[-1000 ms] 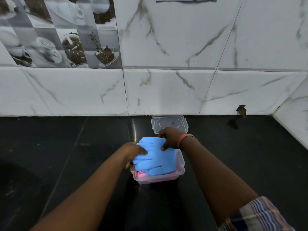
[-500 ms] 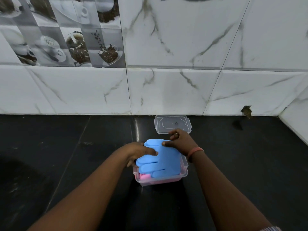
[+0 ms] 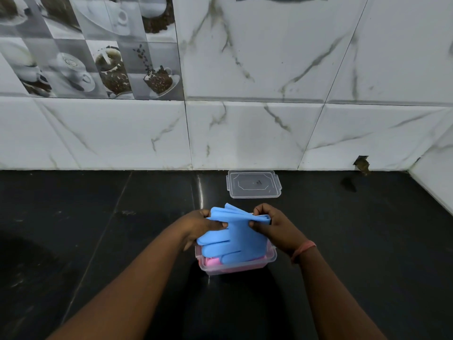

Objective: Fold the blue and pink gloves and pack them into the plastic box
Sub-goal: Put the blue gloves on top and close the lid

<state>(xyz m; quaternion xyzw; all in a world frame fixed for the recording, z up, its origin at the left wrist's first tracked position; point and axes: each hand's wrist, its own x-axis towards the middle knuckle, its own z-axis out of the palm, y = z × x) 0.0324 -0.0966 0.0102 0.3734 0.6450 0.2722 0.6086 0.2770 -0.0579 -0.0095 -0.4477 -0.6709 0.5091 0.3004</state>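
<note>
Blue rubber gloves (image 3: 235,238), folded into a soft bundle, sit on top of the clear rectangular plastic box (image 3: 236,265), their finger ends draping toward the box's near-left corner while the folded far edge is lifted above the rim. Beneath them a pink glove (image 3: 212,261) shows through the box's near wall and at its left corner. The left hand (image 3: 201,225) pinches the bundle's left side, thumb on top, and the right hand (image 3: 274,228) pinches the right end of the fold, fingers curled over the edge; a thin pink band (image 3: 304,249) circles that wrist. The box stands on a glossy black stone counter (image 3: 98,241), with broad open surface to its left, right and near side. Its clear flat plastic lid (image 3: 253,184) lies apart, beyond the box and just before the white marble-patterned tiled wall (image 3: 245,133). A corner wall closes the far right.
</note>
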